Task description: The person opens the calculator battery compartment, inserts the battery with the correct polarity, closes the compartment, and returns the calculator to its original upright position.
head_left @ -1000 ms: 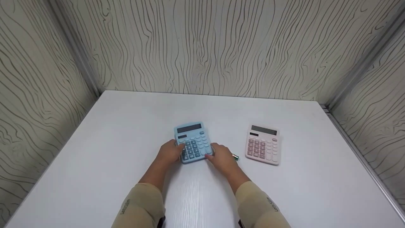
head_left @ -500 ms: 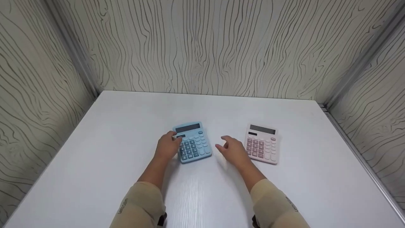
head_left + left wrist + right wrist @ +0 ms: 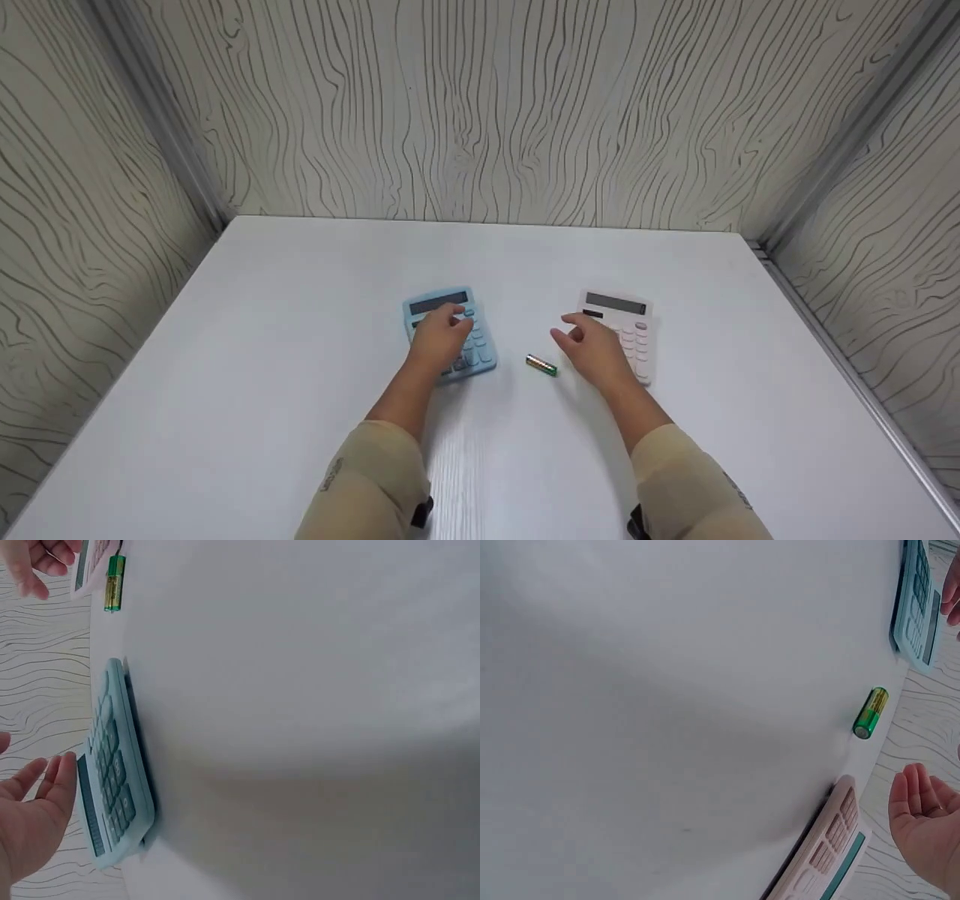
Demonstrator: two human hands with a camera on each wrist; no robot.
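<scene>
A blue calculator (image 3: 480, 349) lies face up on the white table. My left hand (image 3: 442, 337) is above its keys with fingers loosely bent, holding nothing; in the left wrist view the fingertips (image 3: 67, 765) appear beside its screen end. To the right lies a pink calculator (image 3: 637, 352), partly covered in the head view by my right hand (image 3: 596, 349). That hand is held over its left side, thumb and fingers apart and nothing between them. Between the two calculators a green-and-gold battery (image 3: 541, 365) lies on the table, just left of my right hand.
The white tabletop (image 3: 300, 315) runs back to a wall panel (image 3: 465, 112) with a wood-grain pattern. Similar panels stand at the left and right, with metal posts at the corners.
My right hand has let go of the blue calculator and moved right toward the pink one, uncovering the battery. My left hand has moved from the blue calculator's left edge to over its keys.
</scene>
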